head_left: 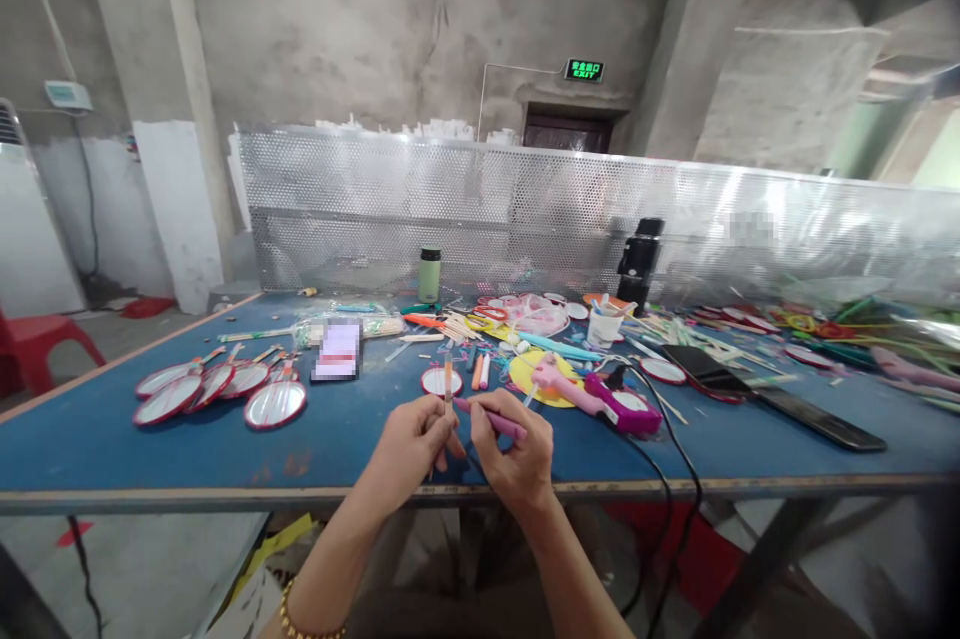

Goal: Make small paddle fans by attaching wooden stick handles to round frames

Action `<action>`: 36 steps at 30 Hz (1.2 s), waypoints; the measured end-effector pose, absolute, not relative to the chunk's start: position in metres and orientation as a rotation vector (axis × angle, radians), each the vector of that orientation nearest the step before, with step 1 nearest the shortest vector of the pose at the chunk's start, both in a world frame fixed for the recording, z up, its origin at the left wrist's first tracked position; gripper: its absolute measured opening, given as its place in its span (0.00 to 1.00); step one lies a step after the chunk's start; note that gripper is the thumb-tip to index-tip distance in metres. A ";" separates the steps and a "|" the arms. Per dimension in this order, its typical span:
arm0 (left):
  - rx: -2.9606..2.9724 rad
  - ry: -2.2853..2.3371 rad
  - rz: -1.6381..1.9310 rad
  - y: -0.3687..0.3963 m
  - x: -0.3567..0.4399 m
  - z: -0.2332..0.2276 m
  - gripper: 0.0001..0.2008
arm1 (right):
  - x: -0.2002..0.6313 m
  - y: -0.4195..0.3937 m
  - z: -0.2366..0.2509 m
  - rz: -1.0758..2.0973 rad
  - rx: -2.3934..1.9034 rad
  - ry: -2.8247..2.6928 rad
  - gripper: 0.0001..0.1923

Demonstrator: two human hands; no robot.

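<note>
My left hand [412, 439] is closed on a thin flat wooden stick [448, 377], held upright near the table's front edge. A purple marker pen [504, 422] is gripped in my right hand [521, 444], its tip pointing left at the stick and close to it; whether they touch I cannot tell. Just behind the stick shows a round white disc with a red rim [433, 381]; whether the two are joined is unclear. Beyond my right hand lie an orange marker [478, 372] and a white-bodied marker with a red end [484, 371].
Several red-rimmed discs with stick handles [276, 405] lie at the left, near a phone [336, 351]. Right of my hands lie a pink and purple glue gun [626, 407], black cables [686, 459] and a dark phone [817, 417]. A green bottle [429, 276] stands behind.
</note>
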State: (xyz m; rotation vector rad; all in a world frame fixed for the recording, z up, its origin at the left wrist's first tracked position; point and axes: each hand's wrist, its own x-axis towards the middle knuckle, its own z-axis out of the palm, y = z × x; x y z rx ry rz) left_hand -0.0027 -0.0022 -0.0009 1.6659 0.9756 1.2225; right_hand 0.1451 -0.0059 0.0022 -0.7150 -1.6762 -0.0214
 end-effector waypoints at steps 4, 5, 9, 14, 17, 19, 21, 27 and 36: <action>1.670 0.969 1.220 -0.002 -0.003 -0.002 0.13 | 0.145 -0.005 0.003 -0.018 -0.709 -1.689 0.08; 1.670 0.969 1.219 -0.002 -0.003 -0.003 0.13 | 0.145 -0.005 0.003 -0.020 -0.705 -1.688 0.08; 1.670 0.972 1.215 -0.002 -0.003 -0.003 0.13 | 0.144 -0.005 0.003 -0.022 -0.694 -1.681 0.08; 1.681 0.975 1.209 -0.001 -0.003 -0.002 0.14 | 0.144 -0.004 0.004 -0.020 -0.667 -1.687 0.07; 1.684 0.971 1.204 0.000 -0.003 -0.003 0.14 | 0.144 -0.003 0.004 -0.021 -0.659 -1.678 0.07; 1.682 0.969 1.199 0.000 -0.003 -0.004 0.14 | 0.143 -0.002 0.004 -0.015 -0.656 -1.679 0.07; 1.682 0.967 1.194 0.001 -0.003 -0.004 0.14 | 0.143 -0.002 0.003 -0.004 -0.658 -1.684 0.07; 1.676 0.976 1.188 0.001 -0.004 -0.004 0.13 | 0.144 -0.003 0.002 0.002 -0.668 -1.660 0.07; 1.683 0.984 1.186 0.001 -0.003 -0.006 0.15 | 0.145 -0.004 0.003 -0.018 -0.678 -1.634 0.08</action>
